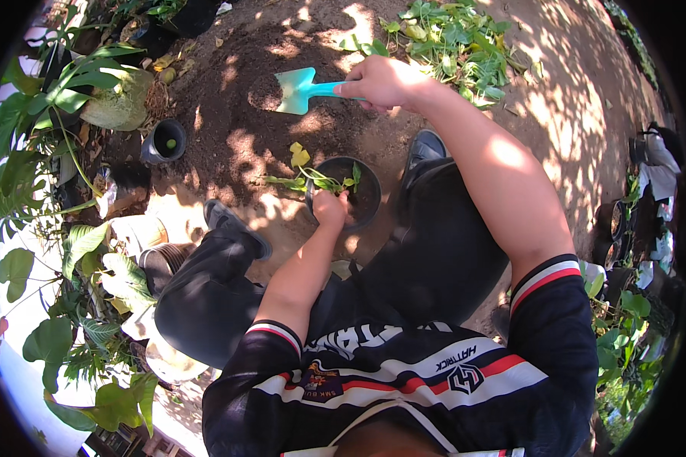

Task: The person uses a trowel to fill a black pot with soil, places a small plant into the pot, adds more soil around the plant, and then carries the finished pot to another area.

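My right hand (385, 82) is closed round the handle of a turquoise hand trowel (299, 91). The trowel's blade points left, over dark loose soil (236, 91), and its tip meets the soil. Between my feet stands a round black plant pot (369, 196). My left hand (331, 209) is at the pot's near left rim, fingers closed on the stems of a small leafy plant (324, 181). Its green leaves and one yellow leaf spread over the pot's rim. The plant's lower end and what lies in the pot's shadowed inside are hard to make out.
A pile of cut green leaves (461, 49) lies beyond my right hand. At left, a small dark pot (164, 142) leans with a round green thing inside, near a large pale rounded pot (120, 99). Potted leafy plants (49, 343) line the left side; more plants (625, 327) stand at right.
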A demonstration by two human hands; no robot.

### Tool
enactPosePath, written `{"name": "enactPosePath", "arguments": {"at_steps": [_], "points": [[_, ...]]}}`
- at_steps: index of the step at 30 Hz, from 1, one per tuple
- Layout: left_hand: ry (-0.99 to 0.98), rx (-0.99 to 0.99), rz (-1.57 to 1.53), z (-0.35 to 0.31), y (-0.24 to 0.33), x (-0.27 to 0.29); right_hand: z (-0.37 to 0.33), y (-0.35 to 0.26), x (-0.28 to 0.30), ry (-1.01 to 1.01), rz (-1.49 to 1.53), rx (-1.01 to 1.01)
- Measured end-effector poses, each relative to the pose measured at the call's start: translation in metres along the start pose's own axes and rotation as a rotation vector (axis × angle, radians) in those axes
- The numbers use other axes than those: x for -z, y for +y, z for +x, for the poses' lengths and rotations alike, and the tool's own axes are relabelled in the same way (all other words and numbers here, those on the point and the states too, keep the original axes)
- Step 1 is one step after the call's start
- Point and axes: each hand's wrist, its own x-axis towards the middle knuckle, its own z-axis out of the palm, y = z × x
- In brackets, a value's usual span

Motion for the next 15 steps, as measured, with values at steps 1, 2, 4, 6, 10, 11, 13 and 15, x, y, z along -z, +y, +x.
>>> {"name": "enactPosePath", "arguments": {"at_steps": [1,2,4,6,10,11,13,15], "points": [[0.031,-0.033,0.024,0.0,-0.002,0.001,0.004,0.0,-0.002,0.008,-0.055,0.013],[0.061,-0.073,0.048,-0.001,0.002,0.007,0.002,0.0,-0.001,0.016,-0.059,0.011],[0.019,-0.024,0.062,-0.003,0.01,0.015,0.0,0.001,-0.001,0.026,-0.076,0.01],[0.018,-0.03,0.052,-0.003,0.01,0.017,0.001,0.002,0.0,0.031,-0.092,-0.003],[-0.015,-0.045,0.008,0.001,0.004,0.011,0.002,0.003,0.001,0.038,-0.087,0.008],[-0.015,-0.056,0.03,0.001,0.004,0.011,0.001,0.003,0.001,0.039,-0.079,0.009],[-0.012,-0.073,0.074,0.002,0.003,0.01,0.0,0.001,0.001,0.038,-0.063,0.013],[-0.033,-0.107,0.106,0.004,0.001,0.006,0.0,0.002,0.001,0.032,-0.08,0.007]]}}
